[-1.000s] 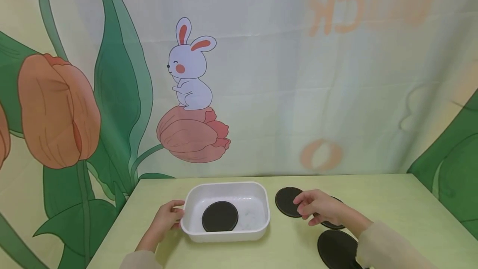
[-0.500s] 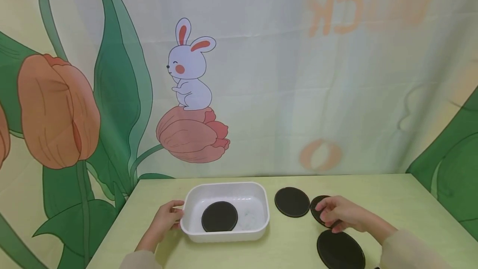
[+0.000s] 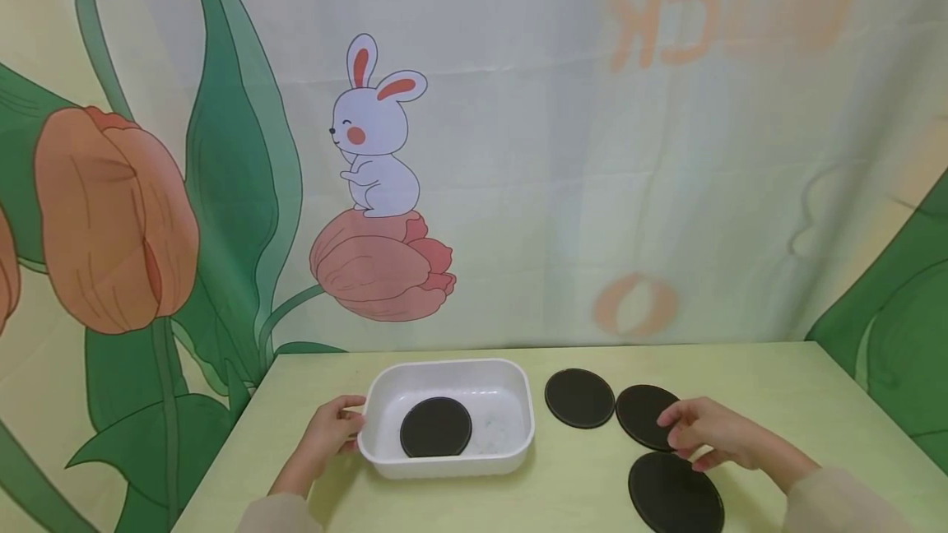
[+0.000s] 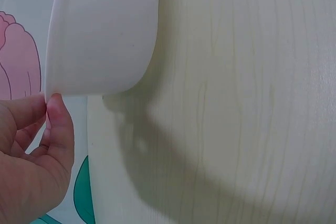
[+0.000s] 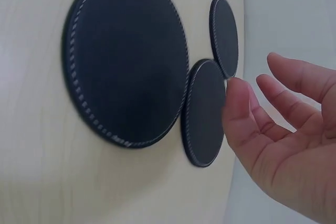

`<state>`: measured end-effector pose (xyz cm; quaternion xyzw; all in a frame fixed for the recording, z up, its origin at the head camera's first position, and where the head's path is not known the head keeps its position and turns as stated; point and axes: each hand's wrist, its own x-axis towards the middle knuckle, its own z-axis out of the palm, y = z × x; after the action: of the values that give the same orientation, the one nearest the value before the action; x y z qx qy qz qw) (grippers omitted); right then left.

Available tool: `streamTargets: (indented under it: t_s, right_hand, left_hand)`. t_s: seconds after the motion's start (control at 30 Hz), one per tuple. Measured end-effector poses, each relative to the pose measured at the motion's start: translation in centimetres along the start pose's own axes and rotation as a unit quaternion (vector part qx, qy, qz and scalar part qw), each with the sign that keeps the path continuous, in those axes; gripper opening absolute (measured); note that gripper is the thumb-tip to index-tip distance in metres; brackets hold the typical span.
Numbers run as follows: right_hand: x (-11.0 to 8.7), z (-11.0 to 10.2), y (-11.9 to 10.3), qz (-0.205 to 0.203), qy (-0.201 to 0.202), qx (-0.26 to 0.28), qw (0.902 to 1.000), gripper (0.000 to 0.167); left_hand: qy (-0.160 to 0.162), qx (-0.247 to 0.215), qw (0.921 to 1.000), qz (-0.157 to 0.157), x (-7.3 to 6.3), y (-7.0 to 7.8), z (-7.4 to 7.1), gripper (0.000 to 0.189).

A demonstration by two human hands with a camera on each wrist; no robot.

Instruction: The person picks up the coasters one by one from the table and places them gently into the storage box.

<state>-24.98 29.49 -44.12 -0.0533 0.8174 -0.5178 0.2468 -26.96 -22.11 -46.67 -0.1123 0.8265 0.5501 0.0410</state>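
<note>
At the left end of a white plastic tray, my left hand pinches the rim between thumb and fingers; the left wrist view shows that hand at the tray's corner. One round black coaster lies inside the tray. My right hand hovers above the table with loosely bent fingers and holds nothing. Under and beside it lie a middle coaster and a nearer coaster. A third coaster lies closer to the tray. Pale stitching edges the large coaster in the right wrist view.
The pale yellow wood-grain table ends at a printed cloth hanging behind it. That cloth carries tulips and a rabbit. The table's surface stretches to the right of the coasters.
My right hand has moved rightward, from over the coaster near the tray to beside the middle and nearer ones, uncovering them. The left hand and tray have stayed in place.
</note>
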Motion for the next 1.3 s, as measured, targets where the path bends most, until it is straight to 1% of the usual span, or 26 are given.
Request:
streamTargets:
  t_s: [0.4,0.57,0.73,0.9,1.1,1.2,1.3]
  right_hand:
    - [-0.5,-0.7,2.3,0.039,0.03,-0.025,0.9985,0.036]
    - [-0.5,-0.6,2.9,0.069,0.047,-0.029,0.9961,0.035]
    - [-0.3,-0.4,3.6,0.074,0.054,-0.034,0.9952,0.033]
    - [0.0,-0.4,4.4,0.066,0.049,-0.035,0.996,0.032]
    - [0.5,-0.4,5.6,0.017,0.028,-0.038,0.9987,0.031]
    - [0.7,-0.2,6.0,-0.002,0.033,-0.051,0.9982,0.03]
    - [0.8,0.0,6.0,-0.011,0.041,-0.063,0.9971,0.027]
  left_hand:
    - [0.0,0.008,1.0,0.002,0.1,0.1,0.0,0.034]
    - [0.001,0.008,0.9999,0.007,0.1,0.1,0.0,0.034]
    - [0.0,0.012,0.9999,0.005,-0.1,0.2,0.0,0.034]
    - [0.001,0.014,0.9999,0.005,-0.2,0.2,0.0,0.034]
    - [0.001,0.012,0.9999,0.009,-0.2,0.2,0.0,0.033]
    - [0.003,0.013,0.9999,0.006,-0.1,0.2,0.0,0.034]
    - [0.002,0.015,0.9999,0.003,0.0,0.1,0.0,0.034]
